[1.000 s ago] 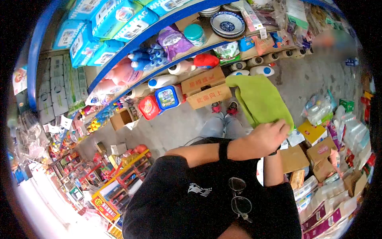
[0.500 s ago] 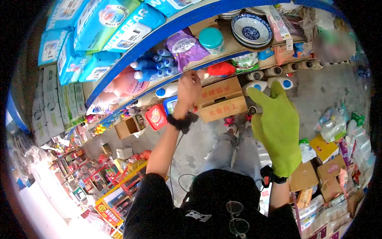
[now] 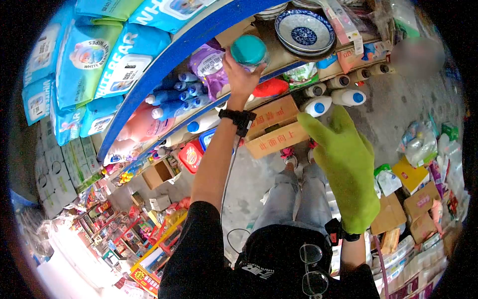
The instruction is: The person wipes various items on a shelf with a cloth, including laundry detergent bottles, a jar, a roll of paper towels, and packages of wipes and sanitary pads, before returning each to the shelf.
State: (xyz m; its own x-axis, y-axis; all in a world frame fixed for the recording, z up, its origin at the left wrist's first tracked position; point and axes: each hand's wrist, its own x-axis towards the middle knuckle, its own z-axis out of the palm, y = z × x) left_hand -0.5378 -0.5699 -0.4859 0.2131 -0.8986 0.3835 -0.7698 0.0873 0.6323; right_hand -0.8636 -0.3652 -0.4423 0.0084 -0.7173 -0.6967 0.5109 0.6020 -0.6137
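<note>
My bare left hand (image 3: pixel 241 78) reaches onto the lower shelf, its fingers and thumb around the near side of a tub with a teal lid (image 3: pixel 247 49). Beside the tub, a purple packet (image 3: pixel 208 66) lies to the left, and a stack of blue-and-white plates (image 3: pixel 304 36) stands to the right. My right hand (image 3: pixel 343 164), in a lime-green glove, hangs over the floor with thumb and fingers apart and nothing in them. Just beyond its fingertips are white bottles with blue caps (image 3: pixel 348 97).
An opened cardboard box (image 3: pixel 279 138) sits below the shelf edge. Blue bottles (image 3: pixel 181 94) and blue wipes packs (image 3: pixel 89 55) fill the left side. Cartons (image 3: pixel 388 214) and bagged goods crowd the floor at right. A blurred person's head shows upper right.
My left hand has moved up from the shelf edge to the teal-lidded tub, its fingers now around it. My gloved right hand stays in much the same place. The view has shifted slightly.
</note>
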